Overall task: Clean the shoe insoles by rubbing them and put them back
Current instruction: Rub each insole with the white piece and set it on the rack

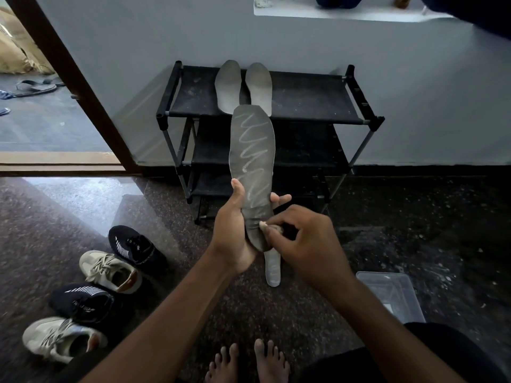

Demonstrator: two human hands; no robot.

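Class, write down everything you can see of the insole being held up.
The insole is thin, flat and dark grey, fabric-like, with a pale zigzag line along its face. It is held toe end pointing up and away, before the shoe rack. The left hand grips its lower part; the right hand pinches a small pale piece against its heel end.

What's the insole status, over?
Left hand grips insole near heel. Right hand pinches small pale object against it. Two insoles on rack, third insole on floor. Nothing blocking.
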